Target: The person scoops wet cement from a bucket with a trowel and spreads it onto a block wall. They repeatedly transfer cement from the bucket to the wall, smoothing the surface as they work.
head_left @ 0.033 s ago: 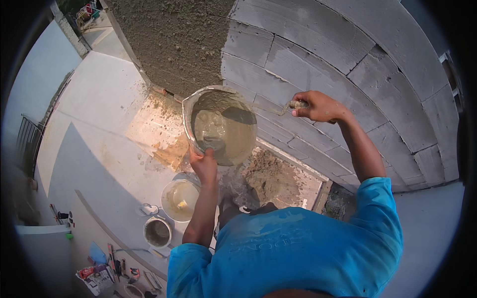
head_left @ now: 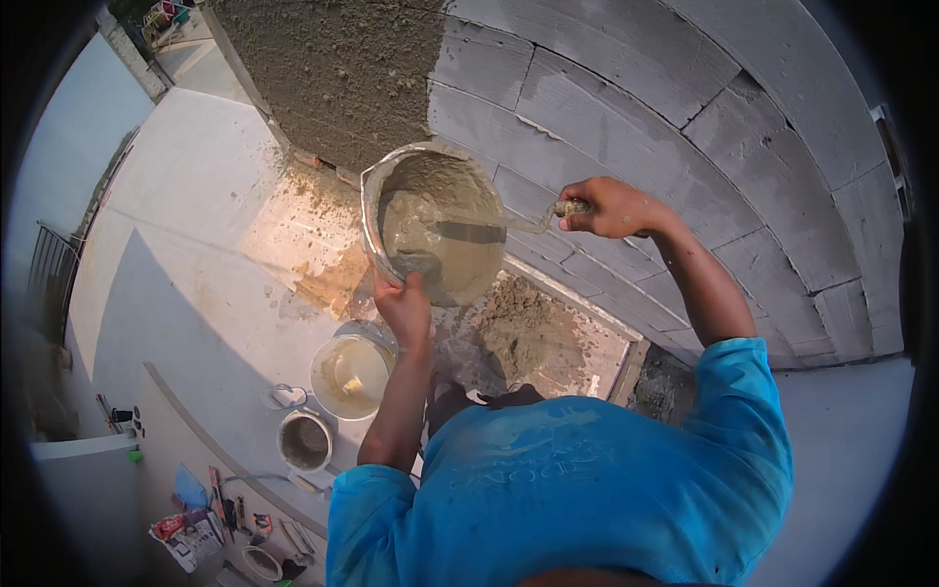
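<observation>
My left hand (head_left: 403, 308) is closed on the near-left rim of a round bucket (head_left: 368, 217), which is held up tilted before the wall. Wet grey mortar (head_left: 403, 213) lies inside it, with a smeared hollow near my fingers. At the bucket's right, my right hand (head_left: 618, 207) grips the handle of a trowel (head_left: 541, 224). Its cranked metal neck crosses the bucket's right rim. The blade reaches in over the mortar, beside a dark shadow; how deep its tip sits I cannot tell.
A pale block wall (head_left: 626, 117) rises ahead and right, with rough wet plaster (head_left: 333, 78) on its left part. Dropped mortar (head_left: 528, 338) lies at its foot. Two more buckets, a larger one (head_left: 323, 364) and a smaller one (head_left: 284, 440), stand left of my legs. Scattered tools (head_left: 230, 509) lie lower left.
My right hand has shifted slightly left with the trowel, whose blade now shows further inside the bucket. The bucket and my left hand sit slightly higher in view.
</observation>
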Action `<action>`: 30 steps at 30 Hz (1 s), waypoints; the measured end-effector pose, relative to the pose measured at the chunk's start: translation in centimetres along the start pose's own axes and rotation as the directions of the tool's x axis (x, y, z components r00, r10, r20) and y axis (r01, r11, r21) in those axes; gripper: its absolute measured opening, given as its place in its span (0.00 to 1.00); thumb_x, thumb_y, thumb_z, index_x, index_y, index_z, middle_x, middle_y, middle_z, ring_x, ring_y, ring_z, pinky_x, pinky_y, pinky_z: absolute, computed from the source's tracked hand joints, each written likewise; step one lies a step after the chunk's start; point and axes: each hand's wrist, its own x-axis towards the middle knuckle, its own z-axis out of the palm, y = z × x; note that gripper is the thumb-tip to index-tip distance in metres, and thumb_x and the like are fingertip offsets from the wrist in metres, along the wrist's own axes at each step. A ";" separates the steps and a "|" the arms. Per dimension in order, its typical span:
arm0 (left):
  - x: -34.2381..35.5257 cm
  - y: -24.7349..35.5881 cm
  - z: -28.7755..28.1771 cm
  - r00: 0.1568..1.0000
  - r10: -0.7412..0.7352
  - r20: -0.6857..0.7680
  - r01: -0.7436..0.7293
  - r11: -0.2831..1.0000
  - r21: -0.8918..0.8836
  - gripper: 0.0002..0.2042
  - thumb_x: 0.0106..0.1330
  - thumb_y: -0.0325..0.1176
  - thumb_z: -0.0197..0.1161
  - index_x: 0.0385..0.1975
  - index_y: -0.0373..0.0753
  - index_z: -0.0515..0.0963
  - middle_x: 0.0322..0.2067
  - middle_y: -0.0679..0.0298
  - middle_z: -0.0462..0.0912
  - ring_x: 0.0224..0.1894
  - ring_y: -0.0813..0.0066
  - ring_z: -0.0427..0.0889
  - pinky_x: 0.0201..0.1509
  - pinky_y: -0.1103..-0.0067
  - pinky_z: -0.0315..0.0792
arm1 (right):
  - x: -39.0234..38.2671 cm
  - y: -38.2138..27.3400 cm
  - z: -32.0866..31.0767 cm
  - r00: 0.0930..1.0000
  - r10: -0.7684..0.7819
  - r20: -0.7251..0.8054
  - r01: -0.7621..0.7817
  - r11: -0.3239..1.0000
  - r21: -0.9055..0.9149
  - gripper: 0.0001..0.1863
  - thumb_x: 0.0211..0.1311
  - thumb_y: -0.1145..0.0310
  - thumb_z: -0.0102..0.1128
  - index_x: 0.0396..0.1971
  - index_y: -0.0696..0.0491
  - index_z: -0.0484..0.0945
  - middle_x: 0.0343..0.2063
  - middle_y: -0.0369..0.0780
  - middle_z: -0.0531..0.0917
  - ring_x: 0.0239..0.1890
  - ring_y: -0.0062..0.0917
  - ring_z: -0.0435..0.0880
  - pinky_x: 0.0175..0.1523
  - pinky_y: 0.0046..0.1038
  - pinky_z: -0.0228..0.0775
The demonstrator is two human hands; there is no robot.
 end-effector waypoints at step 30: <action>10.4 -33.6 -13.1 0.832 -0.333 -0.444 0.304 0.943 -0.136 0.19 0.56 0.15 0.56 0.48 0.39 0.69 0.38 0.63 0.76 0.36 0.76 0.79 0.24 0.78 0.79 | 24.1 9.0 40.0 0.923 -0.176 -0.342 0.154 0.984 -0.091 0.16 0.61 0.60 0.69 0.49 0.43 0.83 0.31 0.36 0.80 0.35 0.34 0.84 0.39 0.36 0.77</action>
